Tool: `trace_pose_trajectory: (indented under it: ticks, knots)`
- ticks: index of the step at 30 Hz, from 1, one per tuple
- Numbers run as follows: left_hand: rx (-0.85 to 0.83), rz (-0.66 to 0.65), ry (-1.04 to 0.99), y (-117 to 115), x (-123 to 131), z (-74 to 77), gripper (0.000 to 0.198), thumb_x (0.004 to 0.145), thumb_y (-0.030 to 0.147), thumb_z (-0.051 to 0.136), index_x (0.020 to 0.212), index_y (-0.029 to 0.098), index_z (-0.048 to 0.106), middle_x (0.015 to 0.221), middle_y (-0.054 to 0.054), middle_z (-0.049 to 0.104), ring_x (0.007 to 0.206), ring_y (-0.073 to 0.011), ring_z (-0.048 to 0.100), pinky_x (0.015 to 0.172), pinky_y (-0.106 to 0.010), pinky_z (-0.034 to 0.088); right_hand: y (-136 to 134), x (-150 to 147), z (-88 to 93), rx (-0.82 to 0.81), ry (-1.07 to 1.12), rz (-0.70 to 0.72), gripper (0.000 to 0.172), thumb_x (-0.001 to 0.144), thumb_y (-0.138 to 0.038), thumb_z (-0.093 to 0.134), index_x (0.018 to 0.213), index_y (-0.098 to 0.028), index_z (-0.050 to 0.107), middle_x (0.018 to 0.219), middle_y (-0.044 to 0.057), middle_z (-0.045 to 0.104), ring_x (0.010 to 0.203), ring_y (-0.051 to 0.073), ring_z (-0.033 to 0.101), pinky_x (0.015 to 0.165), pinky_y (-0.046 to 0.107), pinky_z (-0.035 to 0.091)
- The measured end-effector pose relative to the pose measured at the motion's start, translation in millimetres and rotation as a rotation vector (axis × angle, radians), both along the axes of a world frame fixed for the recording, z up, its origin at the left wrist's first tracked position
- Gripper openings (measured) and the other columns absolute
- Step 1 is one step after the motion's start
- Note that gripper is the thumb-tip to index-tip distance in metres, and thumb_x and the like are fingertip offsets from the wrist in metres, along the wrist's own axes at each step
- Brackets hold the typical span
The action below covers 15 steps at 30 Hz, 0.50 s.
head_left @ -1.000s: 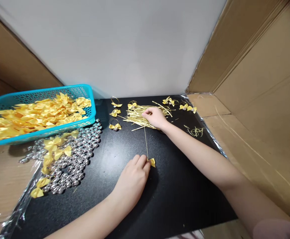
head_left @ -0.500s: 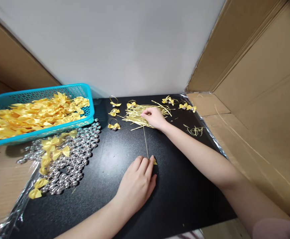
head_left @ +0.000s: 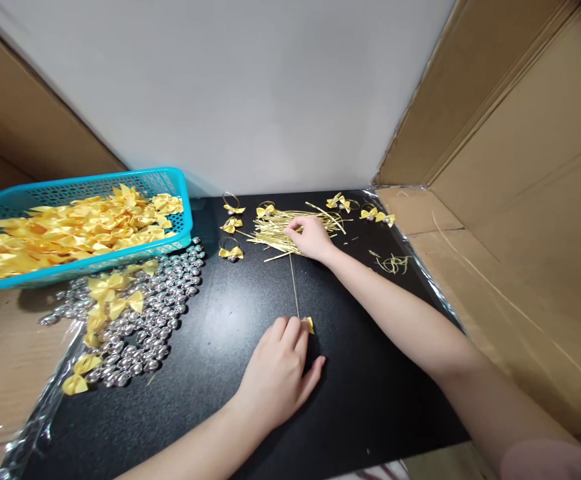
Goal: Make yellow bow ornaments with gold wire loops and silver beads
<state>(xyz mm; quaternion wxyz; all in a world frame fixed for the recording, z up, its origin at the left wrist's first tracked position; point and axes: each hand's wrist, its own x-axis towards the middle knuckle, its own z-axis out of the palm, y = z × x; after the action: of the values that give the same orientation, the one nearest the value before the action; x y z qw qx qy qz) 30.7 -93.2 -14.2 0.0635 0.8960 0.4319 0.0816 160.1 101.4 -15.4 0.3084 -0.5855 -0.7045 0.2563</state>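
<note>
My left hand [head_left: 283, 363] rests on the black table with its fingers curled down over a yellow ribbon bow [head_left: 311, 325]. Its thumb is spread off to the side, and most of the bow is hidden under the fingers. From these fingertips a thin gold tie [head_left: 294, 287] runs straight away from me toward my right hand [head_left: 313, 238]. The right hand is closed in a pinch, in line with the tie's far end, above a pile of loose gold ties [head_left: 268, 233]. The tie's tip is lost against the pile.
A blue basket [head_left: 186, 200] full of yellow bows stands at the left. Many silver bells or beads [head_left: 170, 293] spread beside it, with several bows on top. Finished-looking bows with loops [head_left: 231, 253] lie around the pile. Gold scraps [head_left: 394, 264] lie at right; cardboard walls [head_left: 520, 167] flank the table.
My left thumb has swung outward, away from the fingers, and a bit more of the yellow bow shows. My right hand has stayed in its pinch over the pile.
</note>
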Motion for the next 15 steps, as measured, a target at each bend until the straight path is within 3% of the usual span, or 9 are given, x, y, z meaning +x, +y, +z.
trace_pose_trajectory:
  ticks: [3, 8, 15]
  knots:
    - [-0.011, -0.003, 0.02, 1, 0, 0.7, 0.041, 0.091, 0.031, 0.048, 0.117, 0.002, 0.061, 0.095, -0.014, 0.061, 0.086, -0.027, 0.057, 0.075, -0.041, 0.057, -1, 0, -3.8, -0.005, -0.079, -0.011, 0.016, 0.078, -0.02, 0.062, 0.064, -0.019, 0.069, 0.081, 0.005, 0.071, 0.099, 0.026, 0.055, 0.086, 0.039, 0.04]
    - [-0.035, 0.007, 0.032, 5, 2, 2.0, 0.037, 0.091, 0.027, 0.049, 0.116, 0.003, 0.061, 0.095, -0.014, 0.061, 0.088, -0.0278, 0.058, 0.075, -0.042, 0.057, -1, -1, -7.1, 0.018, -0.154, -0.011, 0.013, 0.075, -0.027, 0.067, 0.065, -0.021, 0.071, 0.094, 0.005, 0.07, 0.104, 0.029, 0.049, 0.086, 0.042, 0.037]
    - [-0.116, 0.015, -0.049, 8, -1, 7.0, 0.028, 0.09, 0.024, 0.048, 0.109, 0.01, 0.063, 0.096, -0.013, 0.062, 0.088, -0.0267, 0.058, 0.076, -0.042, 0.056, 9, 27, 9.5, 0.119, -0.199, -0.02, 0.016, 0.083, -0.027, 0.06, 0.081, -0.017, 0.072, 0.099, 0.009, 0.065, 0.103, 0.027, 0.048, 0.088, 0.041, 0.037]
